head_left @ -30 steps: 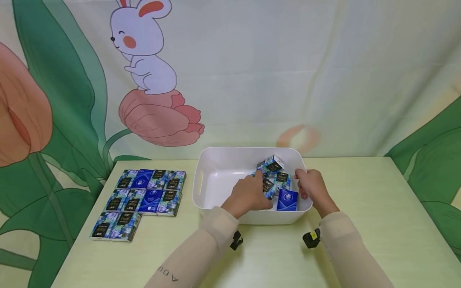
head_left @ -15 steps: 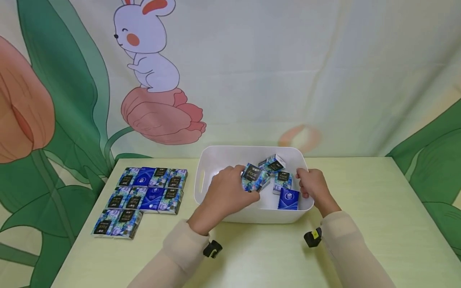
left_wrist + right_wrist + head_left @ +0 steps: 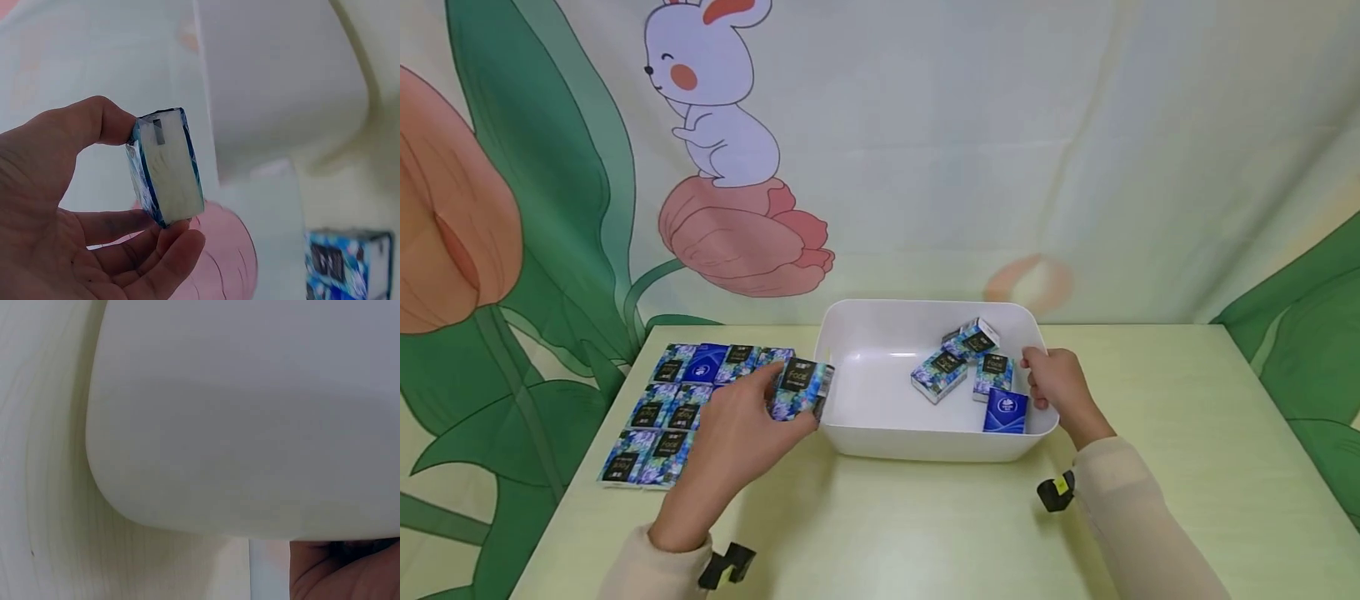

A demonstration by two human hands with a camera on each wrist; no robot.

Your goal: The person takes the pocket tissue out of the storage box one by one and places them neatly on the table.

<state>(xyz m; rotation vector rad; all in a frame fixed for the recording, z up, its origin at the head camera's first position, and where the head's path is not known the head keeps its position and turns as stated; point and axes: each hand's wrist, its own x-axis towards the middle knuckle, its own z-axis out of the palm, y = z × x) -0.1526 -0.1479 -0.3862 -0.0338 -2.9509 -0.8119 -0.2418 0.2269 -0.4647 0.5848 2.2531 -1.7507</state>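
Observation:
Between thumb and fingers, my left hand (image 3: pixel 741 429) pinches a blue floral tissue pack (image 3: pixel 797 387), raised left of the white plastic bin (image 3: pixel 932 446). The left wrist view shows the white end of this held tissue pack (image 3: pixel 172 169). My right hand (image 3: pixel 1060 387) grips the bin's right end at the rim, its fingers curled over the handle area. Several packs lie inside the bin toward its right side, among them a floral pack (image 3: pixel 938 375) and a plain blue pack (image 3: pixel 1006 412). In the right wrist view the bin's outer wall (image 3: pixel 237 437) hides most of that hand.
Tissue packs (image 3: pixel 655 406) lie in neat rows on the table's left side, partly covered by my left hand and the held pack. The pale wooden table (image 3: pixel 925 525) ends at a printed curtain (image 3: pixel 925 167) behind the bin.
My left hand has lifted a floral tissue pack out of the bin and carried it left, past the bin's left end. My right hand has kept its grip on the bin.

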